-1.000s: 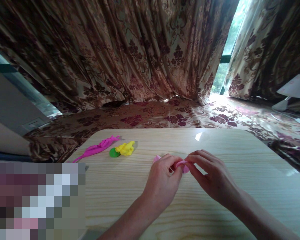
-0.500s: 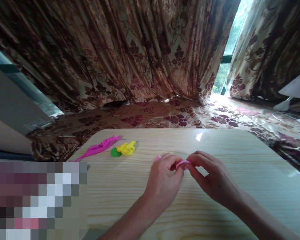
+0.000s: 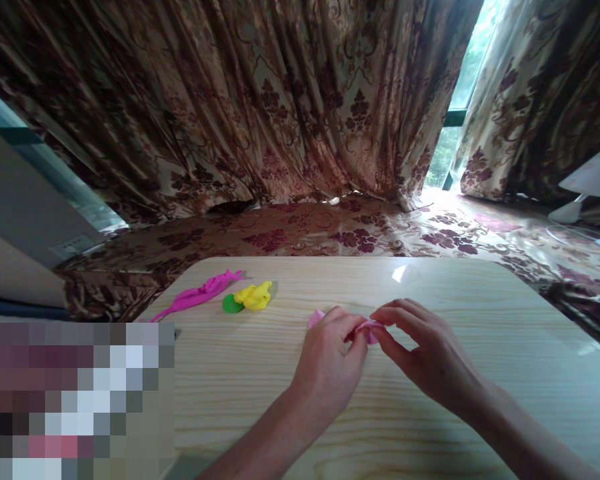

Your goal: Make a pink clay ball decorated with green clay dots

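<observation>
Head view: the left hand (image 3: 330,350) and right hand (image 3: 425,340) both pinch a pink piece (image 3: 373,335) between thumb and fingers, over the middle of the surface (image 3: 405,433); whether it touches down cannot be told. Farther left lie a yellow lump (image 3: 255,296) touching a green disc (image 3: 231,304), and, just beside them, a magenta strip (image 3: 197,295).
</observation>
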### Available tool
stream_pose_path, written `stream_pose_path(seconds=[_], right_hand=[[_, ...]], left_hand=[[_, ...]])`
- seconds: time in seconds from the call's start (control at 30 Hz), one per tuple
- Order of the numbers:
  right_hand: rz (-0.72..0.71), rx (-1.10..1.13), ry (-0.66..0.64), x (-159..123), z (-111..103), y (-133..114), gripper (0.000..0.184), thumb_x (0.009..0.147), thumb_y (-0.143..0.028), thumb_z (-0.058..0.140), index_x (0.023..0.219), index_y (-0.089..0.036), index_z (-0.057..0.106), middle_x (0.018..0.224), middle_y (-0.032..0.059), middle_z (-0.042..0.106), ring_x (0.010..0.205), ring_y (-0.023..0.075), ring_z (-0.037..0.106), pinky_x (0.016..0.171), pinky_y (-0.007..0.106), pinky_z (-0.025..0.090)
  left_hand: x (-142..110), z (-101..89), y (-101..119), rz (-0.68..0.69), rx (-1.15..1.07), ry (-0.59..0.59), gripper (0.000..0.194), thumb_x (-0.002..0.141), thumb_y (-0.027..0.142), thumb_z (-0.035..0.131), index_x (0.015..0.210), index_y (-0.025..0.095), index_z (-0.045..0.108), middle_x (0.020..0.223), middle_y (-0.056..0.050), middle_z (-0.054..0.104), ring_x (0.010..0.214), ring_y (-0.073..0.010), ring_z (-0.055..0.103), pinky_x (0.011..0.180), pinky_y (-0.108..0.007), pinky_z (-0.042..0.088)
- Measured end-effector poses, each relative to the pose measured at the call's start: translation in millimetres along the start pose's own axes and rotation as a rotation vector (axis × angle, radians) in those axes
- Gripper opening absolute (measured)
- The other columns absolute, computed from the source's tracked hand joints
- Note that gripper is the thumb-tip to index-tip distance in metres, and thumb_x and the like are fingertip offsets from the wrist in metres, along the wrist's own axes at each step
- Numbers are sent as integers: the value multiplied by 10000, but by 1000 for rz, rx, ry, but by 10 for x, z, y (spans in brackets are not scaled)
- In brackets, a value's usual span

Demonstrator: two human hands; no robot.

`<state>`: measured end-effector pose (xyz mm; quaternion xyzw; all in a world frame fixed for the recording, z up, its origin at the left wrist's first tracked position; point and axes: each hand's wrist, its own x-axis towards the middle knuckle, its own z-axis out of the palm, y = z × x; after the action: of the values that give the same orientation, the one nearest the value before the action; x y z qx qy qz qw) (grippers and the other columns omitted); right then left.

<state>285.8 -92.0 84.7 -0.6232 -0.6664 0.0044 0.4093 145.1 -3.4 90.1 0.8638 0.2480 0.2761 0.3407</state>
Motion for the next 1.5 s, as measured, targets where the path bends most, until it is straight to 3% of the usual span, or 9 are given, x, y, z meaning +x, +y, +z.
stream_pose_path(seconds=[0.2,0.37,0.43,0.7,0.9,1.13,1.23,1.33,1.5], right_hand=[[-23,-5,-35,-6,2,-27,106,893,-154,485,849,-185,577,795,37,585,752,173,514,683,317,417],[31,43,2,-3,3,-25,91,891,-199,524,954,-187,588,891,48,592,799,164,539,709,298,433],[67,37,-2,-4,2,-13,83,885,-221,537,934,-184,594,863,44,587,761,158,541,680,291,432],[15,11,-12,-16,20,0,90,891,-172,501,916,-178,586,850,44,584,770,163,536,685,296,418],[-15,-19,-25,-22,18,-46,101,894,-151,476,853,-183,563,792,27,569,728,158,508,660,298,401],[47,52,-4,-2,34,-25,57,889,-195,519,908,-178,570,834,34,565,748,150,523,679,286,423],[54,48,-8,-1,35,-14,76,894,-178,501,869,-178,573,803,28,558,730,147,520,672,285,418],[44,45,4,-8,33,-10,74,890,-167,504,906,-176,576,828,33,563,750,149,523,689,289,418],[13,22,-6,-18,18,-27,74,890,-154,495,850,-175,554,790,28,556,728,153,508,664,291,402]], left_hand=[[-6,46,-10,-18,-68,-34,189,839,198,473,711,195,611,708,19,591,674,-112,530,716,-250,398],[22,51,-51,-107,-232,-8,157,853,227,462,931,220,598,754,16,612,679,-120,550,651,-237,418],[28,53,-62,-131,-261,-6,144,858,244,456,903,208,588,727,16,598,658,-120,550,619,-230,419],[-3,35,-35,21,61,70,92,800,179,527,811,213,612,801,1,600,799,-153,537,756,-275,397],[-29,48,-10,12,114,42,119,805,177,508,728,214,592,744,26,588,745,-137,528,866,-335,344],[-2,74,-56,-153,-201,-6,124,865,289,451,848,211,546,694,33,591,619,-114,529,609,-235,404],[4,53,-29,-95,-161,2,127,864,271,460,880,220,576,717,35,607,651,-109,537,689,-247,414],[7,22,-3,-13,3,32,187,866,262,463,774,225,622,743,23,606,712,-121,528,784,-280,387],[0,13,-1,18,18,16,283,884,253,435,670,209,615,659,22,575,657,-113,510,768,-272,382]])
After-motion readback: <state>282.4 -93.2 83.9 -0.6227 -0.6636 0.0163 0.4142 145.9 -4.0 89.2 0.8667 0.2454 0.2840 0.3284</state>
